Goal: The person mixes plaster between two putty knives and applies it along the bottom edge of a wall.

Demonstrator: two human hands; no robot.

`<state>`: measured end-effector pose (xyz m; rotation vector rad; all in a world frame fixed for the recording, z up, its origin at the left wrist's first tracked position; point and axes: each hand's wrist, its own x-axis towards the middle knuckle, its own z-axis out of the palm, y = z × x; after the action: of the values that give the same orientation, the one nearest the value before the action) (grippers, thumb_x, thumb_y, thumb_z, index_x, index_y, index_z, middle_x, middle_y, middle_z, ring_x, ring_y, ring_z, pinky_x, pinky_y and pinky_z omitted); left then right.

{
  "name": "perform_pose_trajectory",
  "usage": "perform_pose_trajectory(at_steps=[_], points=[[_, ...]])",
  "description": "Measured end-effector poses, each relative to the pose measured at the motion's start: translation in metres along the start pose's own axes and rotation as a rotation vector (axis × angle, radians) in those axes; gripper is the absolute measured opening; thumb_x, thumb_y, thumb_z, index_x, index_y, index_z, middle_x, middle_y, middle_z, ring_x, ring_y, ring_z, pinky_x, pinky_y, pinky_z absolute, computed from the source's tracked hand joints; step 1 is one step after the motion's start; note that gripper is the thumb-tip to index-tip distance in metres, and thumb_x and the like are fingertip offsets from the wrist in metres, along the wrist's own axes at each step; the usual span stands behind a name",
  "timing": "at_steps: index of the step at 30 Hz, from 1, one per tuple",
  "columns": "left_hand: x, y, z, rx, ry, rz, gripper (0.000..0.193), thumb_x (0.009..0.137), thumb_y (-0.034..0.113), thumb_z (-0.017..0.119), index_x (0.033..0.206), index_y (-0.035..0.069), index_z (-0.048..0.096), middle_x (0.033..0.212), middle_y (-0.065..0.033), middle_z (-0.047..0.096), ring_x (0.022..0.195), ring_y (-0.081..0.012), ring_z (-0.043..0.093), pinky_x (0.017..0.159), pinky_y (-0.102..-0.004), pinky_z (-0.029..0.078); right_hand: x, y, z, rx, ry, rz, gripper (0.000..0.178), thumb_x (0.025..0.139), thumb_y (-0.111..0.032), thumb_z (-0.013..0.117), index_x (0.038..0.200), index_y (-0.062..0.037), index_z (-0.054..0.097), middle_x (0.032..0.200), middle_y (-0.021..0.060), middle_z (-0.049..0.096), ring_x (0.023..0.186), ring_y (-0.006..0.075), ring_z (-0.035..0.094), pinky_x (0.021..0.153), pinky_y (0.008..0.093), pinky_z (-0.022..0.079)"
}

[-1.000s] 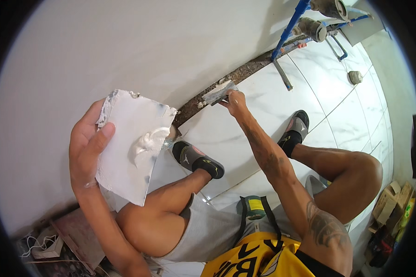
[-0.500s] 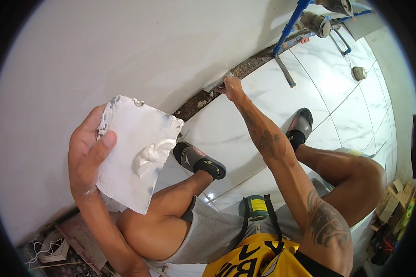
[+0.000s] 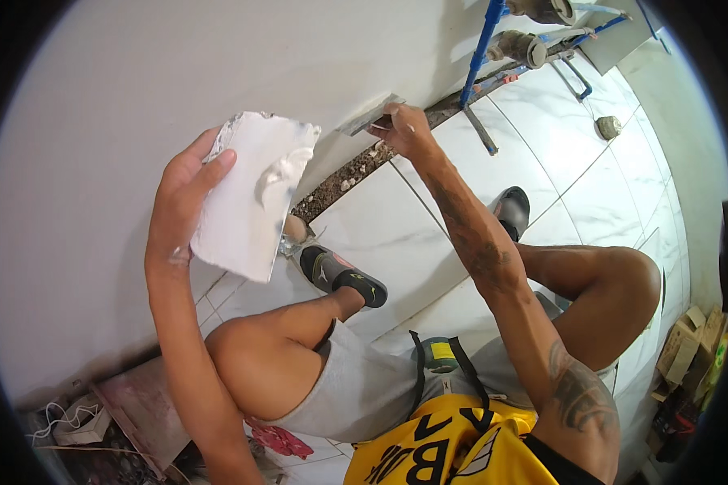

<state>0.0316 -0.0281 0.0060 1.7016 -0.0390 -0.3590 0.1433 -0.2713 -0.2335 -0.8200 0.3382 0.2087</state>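
My left hand (image 3: 184,192) grips a white board (image 3: 239,218) by its ragged edge, thumb on the upper face. A dollop of white putty (image 3: 277,176) lies on that board. Farther out, my right hand (image 3: 408,132) is wrapped round a wide, flat metal putty knife (image 3: 364,117); its handle is mostly hidden by the fingers. The blade lies along the lower part of the white wall (image 3: 315,56), just above a rough, open strip (image 3: 352,174) between wall and floor tiles. Whether the blade touches the wall, I cannot tell.
Blue pipes (image 3: 481,52) and grey pipe fittings (image 3: 522,50) stand at the upper right. A round capped stub (image 3: 608,127) rests on white floor tiles (image 3: 542,145). Wood scraps (image 3: 687,343) lie far right; a white cable (image 3: 61,420) and a red cloth (image 3: 279,439) are lower left.
My right hand has lifted the putty knife from the floor strip to the lower wall. My left hand has moved the board up and to the right.
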Motion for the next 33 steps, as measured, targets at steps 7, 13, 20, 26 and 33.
perform_pose_trajectory(at_steps=[7, 13, 20, 26, 33], points=[[0.006, -0.003, 0.000, -0.081, 0.082, -0.042, 0.042, 0.091, 0.020, 0.056, 0.123, -0.006, 0.050, 0.101, -0.0115, 0.065, 0.085, -0.0142, 0.065, 0.072, -0.0262, 0.054, -0.080, -0.069, 0.014, 0.000, -0.209, -0.178, 0.017, 0.085, -0.001, 0.050, 0.099, 0.0081, 0.051, 0.096, 0.0137, 0.055, 0.093, 0.0275, 0.059, 0.081, 0.0444, 0.050], [0.007, -0.008, 0.017, -0.218, 0.133, -0.135, 0.038, 0.092, 0.020, 0.054, 0.120, -0.005, 0.052, 0.102, -0.0112, 0.064, 0.084, -0.0150, 0.065, 0.070, -0.0281, 0.055, -0.172, -0.103, 0.045, -0.057, -0.399, -0.352, 0.032, 0.087, -0.002, 0.053, 0.117, 0.0088, 0.054, 0.115, 0.0131, 0.058, 0.105, 0.0206, 0.056, 0.096, 0.0355, 0.041], [0.026, 0.005, 0.039, -0.344, 0.172, -0.116, 0.036, 0.091, 0.019, 0.054, 0.109, -0.011, 0.054, 0.093, -0.0161, 0.061, 0.076, -0.0203, 0.064, 0.068, -0.0305, 0.056, -0.228, -0.146, 0.096, -0.939, -0.427, -1.371, 0.041, 0.085, 0.008, 0.052, 0.124, -0.0046, 0.056, 0.119, 0.0112, 0.058, 0.093, 0.0203, 0.059, 0.075, 0.0293, 0.049], [0.024, 0.013, 0.044, -0.600, -0.191, 0.093, 0.034, 0.093, 0.019, 0.052, 0.112, -0.010, 0.052, 0.097, -0.0157, 0.062, 0.079, -0.0179, 0.066, 0.062, -0.0274, 0.059, -0.227, -0.140, 0.092, -1.395, -0.660, -1.559, 0.072, 0.069, 0.015, 0.059, 0.133, -0.0167, 0.050, 0.137, 0.0084, 0.049, 0.127, 0.0279, 0.046, 0.111, 0.0419, 0.037], [0.021, 0.027, 0.060, -0.365, -0.053, 0.031, 0.039, 0.094, 0.022, 0.051, 0.121, -0.006, 0.051, 0.102, -0.0138, 0.063, 0.080, -0.0182, 0.068, 0.066, -0.0278, 0.058, -0.219, -0.142, 0.061, -1.537, -0.577, -1.506, 0.073, 0.072, 0.015, 0.057, 0.134, -0.0209, 0.049, 0.140, 0.0086, 0.047, 0.132, 0.0247, 0.042, 0.112, 0.0416, 0.035]])
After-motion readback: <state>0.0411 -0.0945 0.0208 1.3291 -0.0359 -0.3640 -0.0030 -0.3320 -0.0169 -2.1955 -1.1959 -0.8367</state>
